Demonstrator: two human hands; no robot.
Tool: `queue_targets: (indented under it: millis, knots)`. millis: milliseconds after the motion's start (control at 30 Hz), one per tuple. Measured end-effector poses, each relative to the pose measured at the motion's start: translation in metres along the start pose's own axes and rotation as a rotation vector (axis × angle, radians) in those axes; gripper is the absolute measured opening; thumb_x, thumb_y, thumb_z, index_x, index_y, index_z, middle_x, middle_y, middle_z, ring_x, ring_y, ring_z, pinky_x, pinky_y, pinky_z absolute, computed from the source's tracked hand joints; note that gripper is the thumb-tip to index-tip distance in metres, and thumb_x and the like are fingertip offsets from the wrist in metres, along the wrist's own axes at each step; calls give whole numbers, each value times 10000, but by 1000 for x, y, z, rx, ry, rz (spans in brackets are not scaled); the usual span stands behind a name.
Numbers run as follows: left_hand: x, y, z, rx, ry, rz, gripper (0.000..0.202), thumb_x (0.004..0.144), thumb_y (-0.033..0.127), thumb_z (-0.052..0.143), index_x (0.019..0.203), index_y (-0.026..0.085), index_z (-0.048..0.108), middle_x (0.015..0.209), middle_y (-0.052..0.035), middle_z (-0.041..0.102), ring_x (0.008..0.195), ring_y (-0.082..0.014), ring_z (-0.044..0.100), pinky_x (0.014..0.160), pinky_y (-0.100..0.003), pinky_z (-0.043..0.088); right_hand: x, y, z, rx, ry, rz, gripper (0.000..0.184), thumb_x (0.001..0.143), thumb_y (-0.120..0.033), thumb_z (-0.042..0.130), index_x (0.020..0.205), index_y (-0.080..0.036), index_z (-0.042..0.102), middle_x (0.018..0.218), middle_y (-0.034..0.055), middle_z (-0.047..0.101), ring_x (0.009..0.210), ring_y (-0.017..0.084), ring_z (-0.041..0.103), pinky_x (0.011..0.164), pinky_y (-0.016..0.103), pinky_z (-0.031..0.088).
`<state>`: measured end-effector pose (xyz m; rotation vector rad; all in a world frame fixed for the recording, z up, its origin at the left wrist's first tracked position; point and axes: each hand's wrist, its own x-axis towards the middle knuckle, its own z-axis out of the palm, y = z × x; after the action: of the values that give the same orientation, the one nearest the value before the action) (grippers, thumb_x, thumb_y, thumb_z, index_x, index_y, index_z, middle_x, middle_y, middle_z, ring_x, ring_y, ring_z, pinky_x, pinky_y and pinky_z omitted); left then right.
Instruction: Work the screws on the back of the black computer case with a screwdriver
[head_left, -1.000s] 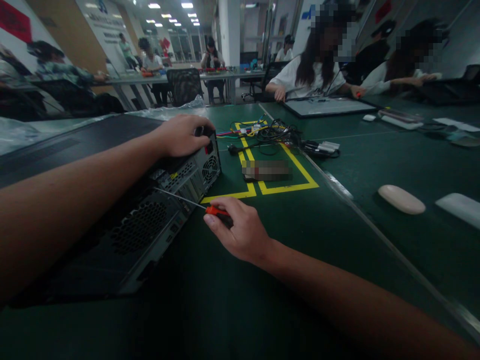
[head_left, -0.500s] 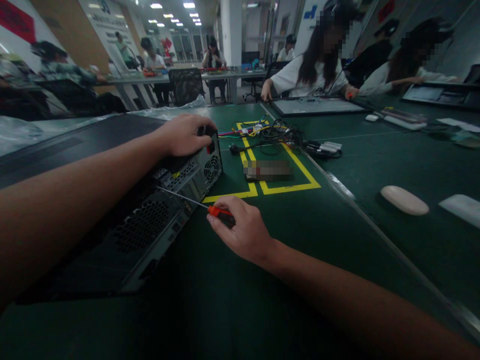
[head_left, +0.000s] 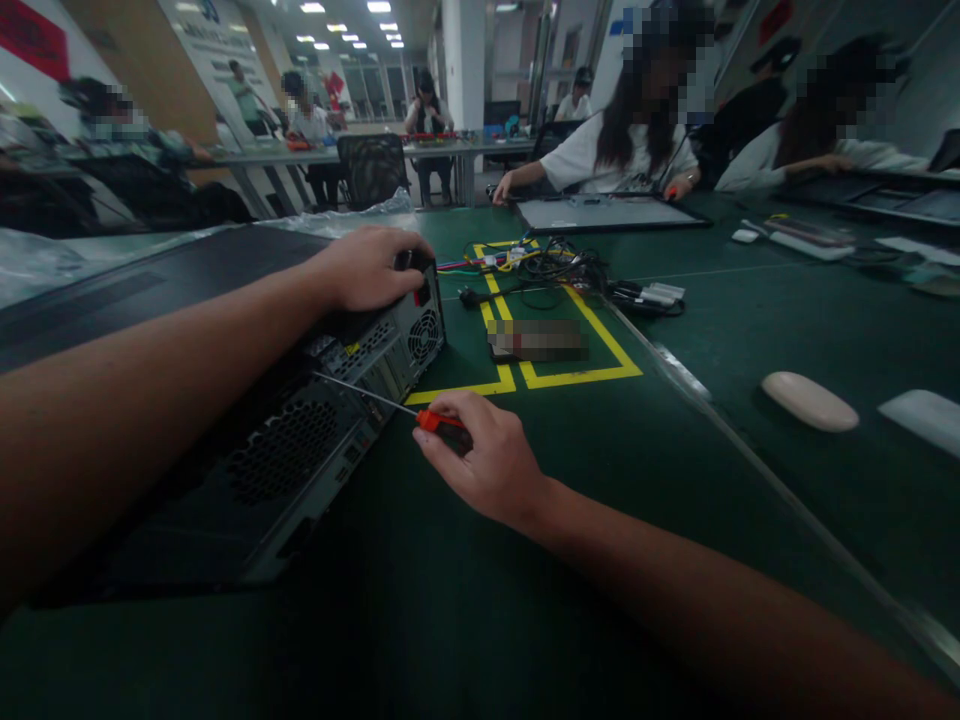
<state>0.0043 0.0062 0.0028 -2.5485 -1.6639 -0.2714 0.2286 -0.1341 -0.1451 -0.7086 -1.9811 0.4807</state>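
A black desktop computer case (head_left: 289, 450) lies at the left, its rear panel with vent holes, ports and a small fan grille facing me. Over the top edge near the fan end, my left hand (head_left: 382, 268) holds the case, fingers bent across the corner. My right hand (head_left: 484, 455) pinches the orange-and-black handle of a screwdriver (head_left: 433, 421). Its long thin shaft slants left to the rear panel, with the tip at the panel's upper edge. Whether a screw sits under the tip I cannot make out.
A bundle of cables (head_left: 559, 262) lies beyond the case, near a blurred flat object (head_left: 540, 341) and yellow tape (head_left: 585, 378). At the right are a pale computer mouse (head_left: 810, 400) and a white object (head_left: 926, 418). Across the table a person handles a flat panel (head_left: 607, 211).
My hands, the screwdriver and the case stay practically where they were. Across the table, the person's flat panel has shifted slightly left.
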Motion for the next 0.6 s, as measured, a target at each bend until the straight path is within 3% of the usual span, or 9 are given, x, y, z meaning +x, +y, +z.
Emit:
queue_targets:
  millis: [267, 600]
  knots:
    - [1, -3, 1, -17, -5, -12, 677, 925, 476, 557, 1522, 241, 773, 1466, -127, 794, 1383, -386, 692, 1252, -494, 490, 1, 0, 2, 18, 23, -17, 193, 1123, -389, 691, 1211, -221, 725, 1100, 80, 848, 968, 216, 814, 903, 363, 661]
    - [0, 1, 0, -12, 0, -11, 709, 922, 477, 552, 1533, 194, 770, 1467, -143, 795, 1370, -393, 704, 1247, -506, 510, 1, -4, -1, -1, 24, -9, 238, 1141, -422, 676, 1206, -206, 752, 1064, 81, 838, 886, 204, 777, 834, 341, 631]
